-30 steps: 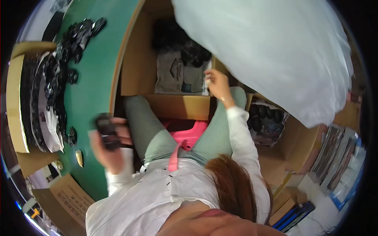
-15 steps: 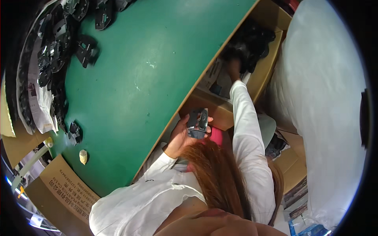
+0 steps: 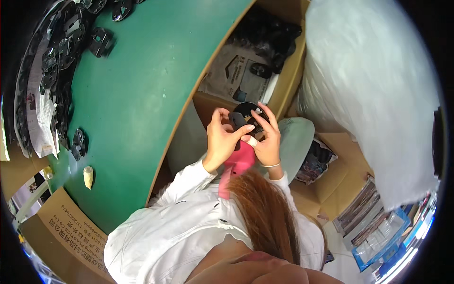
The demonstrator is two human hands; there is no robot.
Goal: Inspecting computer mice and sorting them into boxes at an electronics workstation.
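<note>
Both hands meet over my lap, in front of the open carton. My left hand (image 3: 221, 141) is closed on a dark plastic part (image 3: 236, 121), its thumb reaching toward the other hand. In my right hand (image 3: 268, 141), which has a pale wrap on the thumb, is a glossy black plastic shell (image 3: 247, 108) with a rounded edge. The two pieces touch or overlap; fingers hide how they fit. Behind them the carton (image 3: 288, 61) holds a heap of black parts (image 3: 267, 33), and one loose black shell (image 3: 260, 70) lies on the printed sheet inside.
A green tabletop (image 3: 127, 94) spreads to the left, with rows of black parts (image 3: 61, 52) along its far left side. On it lie a single black part (image 3: 79, 144) and a small yellowish lump (image 3: 88, 177). A big translucent bag (image 3: 369, 94) bulges at right, above another carton (image 3: 331, 184).
My right hand has come back out of the carton with a glossy black shell. It has joined my left hand, which still holds its part. The view has shifted somewhat to the right.
</note>
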